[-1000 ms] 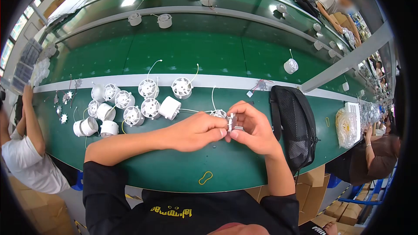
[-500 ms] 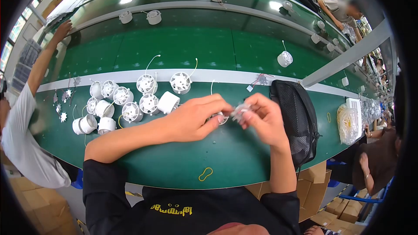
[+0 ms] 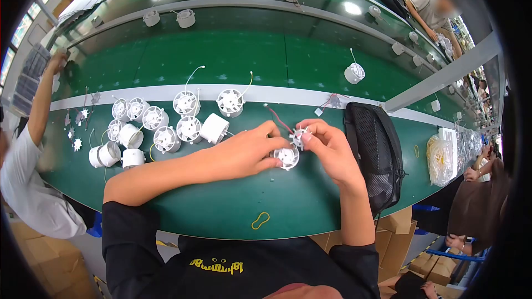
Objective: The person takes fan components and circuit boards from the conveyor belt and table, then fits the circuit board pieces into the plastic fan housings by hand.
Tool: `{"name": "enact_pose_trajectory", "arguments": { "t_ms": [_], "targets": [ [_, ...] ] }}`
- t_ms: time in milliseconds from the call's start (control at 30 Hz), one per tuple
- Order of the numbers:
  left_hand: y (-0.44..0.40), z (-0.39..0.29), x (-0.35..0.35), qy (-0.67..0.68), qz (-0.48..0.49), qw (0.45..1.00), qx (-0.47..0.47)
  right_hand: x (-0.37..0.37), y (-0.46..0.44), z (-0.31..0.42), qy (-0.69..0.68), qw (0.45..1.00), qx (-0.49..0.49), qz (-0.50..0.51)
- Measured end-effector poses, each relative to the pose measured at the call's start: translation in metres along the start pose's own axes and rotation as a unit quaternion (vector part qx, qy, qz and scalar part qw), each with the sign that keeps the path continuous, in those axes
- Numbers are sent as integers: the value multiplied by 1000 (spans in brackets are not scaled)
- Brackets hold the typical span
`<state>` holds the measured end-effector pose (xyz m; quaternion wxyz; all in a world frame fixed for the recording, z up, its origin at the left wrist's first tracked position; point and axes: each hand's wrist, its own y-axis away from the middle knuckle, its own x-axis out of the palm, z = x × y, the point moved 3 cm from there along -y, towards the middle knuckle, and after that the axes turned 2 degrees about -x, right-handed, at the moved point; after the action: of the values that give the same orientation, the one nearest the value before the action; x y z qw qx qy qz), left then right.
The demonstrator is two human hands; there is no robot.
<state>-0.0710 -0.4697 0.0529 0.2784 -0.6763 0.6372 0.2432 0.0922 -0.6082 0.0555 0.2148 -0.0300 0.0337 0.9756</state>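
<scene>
My left hand (image 3: 256, 150) grips a white round fan housing (image 3: 287, 159) by its left side, its spoked face turned up. Between the thumb and fingers of my right hand (image 3: 332, 150) is a small star-shaped part with a wire (image 3: 300, 138), held just above the housing's upper right edge. A reddish wire runs from it up and left to a pale connector. Whether the part touches the housing I cannot tell. Several similar white fan housings (image 3: 189, 129) stand or lie left of my hands, some with thin wires sticking up.
A black mesh bag (image 3: 378, 158) lies close to my right hand. A yellow rubber band (image 3: 260, 221) is near the front edge. Small star-shaped parts (image 3: 77, 144) lie at far left. More housings (image 3: 354, 73) sit on the belt beyond the white rail. A co-worker's arm (image 3: 43, 97) reaches in at left.
The star-shaped part now shows clearly in my right hand with its reddish wire spread out. The housing under my left fingers has come into fuller view. Housings on the belt have shifted slightly.
</scene>
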Motion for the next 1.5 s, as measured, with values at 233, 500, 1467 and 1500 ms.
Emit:
{"name": "enact_pose_trajectory", "arguments": {
  "t_ms": [233,500,1467,1500],
  "targets": [
    [0,2,5,75,-73,994,-13,-1,7,11,164,980,28,108],
    [2,5,7,-53,-155,986,23,12,-3,-15,82,996,-26,29],
    [-1,15,13,-29,-113,993,-20,4,-7,-4,156,980,-108,-59],
    [-1,16,14,-33,-118,992,-14,-3,-6,3,156,982,-102,-32]
  ]
}}
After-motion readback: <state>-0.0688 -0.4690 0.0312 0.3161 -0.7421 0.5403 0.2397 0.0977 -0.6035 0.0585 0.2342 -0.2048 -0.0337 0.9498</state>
